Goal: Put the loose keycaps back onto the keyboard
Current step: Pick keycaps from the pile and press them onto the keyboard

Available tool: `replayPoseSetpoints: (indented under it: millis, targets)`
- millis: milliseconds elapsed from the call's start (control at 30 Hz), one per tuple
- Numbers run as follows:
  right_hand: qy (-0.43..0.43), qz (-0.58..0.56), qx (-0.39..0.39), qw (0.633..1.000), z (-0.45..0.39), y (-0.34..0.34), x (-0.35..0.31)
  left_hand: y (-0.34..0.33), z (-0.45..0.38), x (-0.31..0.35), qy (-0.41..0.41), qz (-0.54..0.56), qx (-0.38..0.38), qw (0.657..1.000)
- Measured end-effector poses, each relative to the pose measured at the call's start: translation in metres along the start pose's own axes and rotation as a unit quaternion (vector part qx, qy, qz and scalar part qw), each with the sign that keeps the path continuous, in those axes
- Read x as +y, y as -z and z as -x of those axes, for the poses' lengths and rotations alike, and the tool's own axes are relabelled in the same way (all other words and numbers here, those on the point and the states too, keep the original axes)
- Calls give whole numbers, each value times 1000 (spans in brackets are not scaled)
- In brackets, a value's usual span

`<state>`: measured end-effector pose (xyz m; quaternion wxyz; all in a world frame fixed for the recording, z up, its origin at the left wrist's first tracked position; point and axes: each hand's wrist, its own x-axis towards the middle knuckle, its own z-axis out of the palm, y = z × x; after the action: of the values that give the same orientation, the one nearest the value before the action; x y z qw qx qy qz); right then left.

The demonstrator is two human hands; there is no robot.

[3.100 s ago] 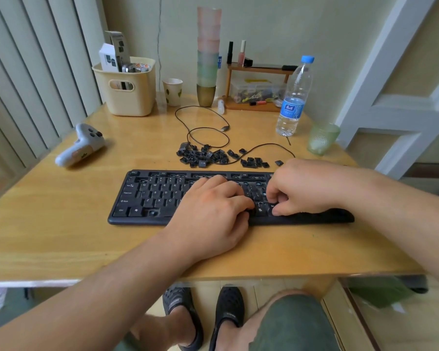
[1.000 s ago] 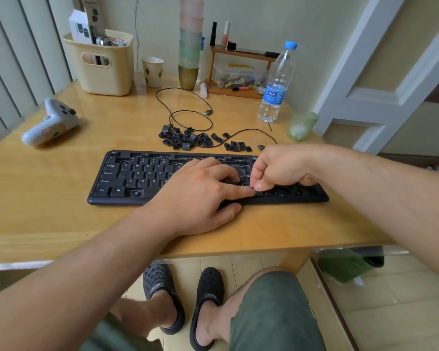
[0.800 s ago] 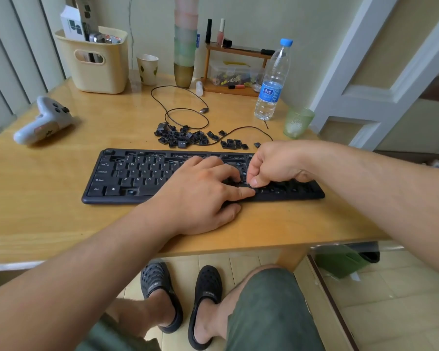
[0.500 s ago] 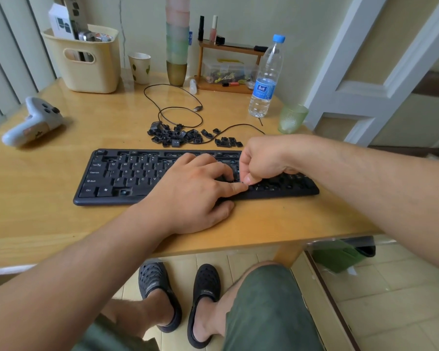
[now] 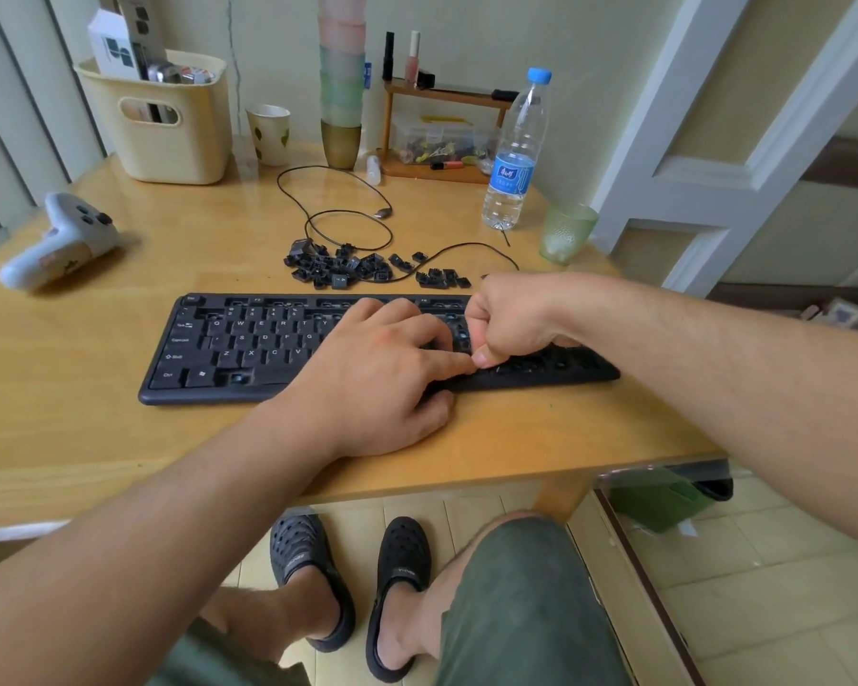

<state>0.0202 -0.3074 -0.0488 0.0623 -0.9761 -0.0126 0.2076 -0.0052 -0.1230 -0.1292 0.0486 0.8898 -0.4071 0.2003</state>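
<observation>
A black keyboard (image 5: 229, 349) lies across the middle of the wooden table, with bare sockets in its top row and one in the bottom row. A heap of loose black keycaps (image 5: 338, 267) lies just behind it. My left hand (image 5: 377, 368) rests flat on the keyboard's middle, fingers spread, its index finger stretched out to touch my right thumb. My right hand (image 5: 511, 314) is curled into a fist, thumb tip pressed down on the keys right of centre. Whatever is under the thumb is hidden.
A white game controller (image 5: 55, 245) lies at the far left. Along the back stand a cream basket (image 5: 169, 121), a paper cup (image 5: 268, 133), stacked tumblers (image 5: 342, 91), a small wooden shelf (image 5: 442, 131), a water bottle (image 5: 516, 156) and a green glass (image 5: 565, 232). A black cable (image 5: 348, 215) loops behind the keycaps.
My right fist has slid a little left along the keyboard, until its thumb meets my left index finger. My left hand has stayed flat on the keys.
</observation>
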Motion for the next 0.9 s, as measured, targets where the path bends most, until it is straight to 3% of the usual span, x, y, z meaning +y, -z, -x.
replayPoseSetpoints:
  millis: [167,333,500,733,900]
  targets:
    - [-5,-119,73,990,-6,10,28,23,7,-22,107,95,33,989]
    - [42,-209,142,967,-16,14,45,43,10,-74,171,132,-90,972]
    - [124,-241,215,938,-41,6,19,46,0,-131,238,106,-119,958]
    - [222,-100,193,951,-98,5,-44,30,-25,-170,267,130,-143,944]
    - [272,64,152,948,-127,9,-67,18,-18,-177,311,169,-88,931]
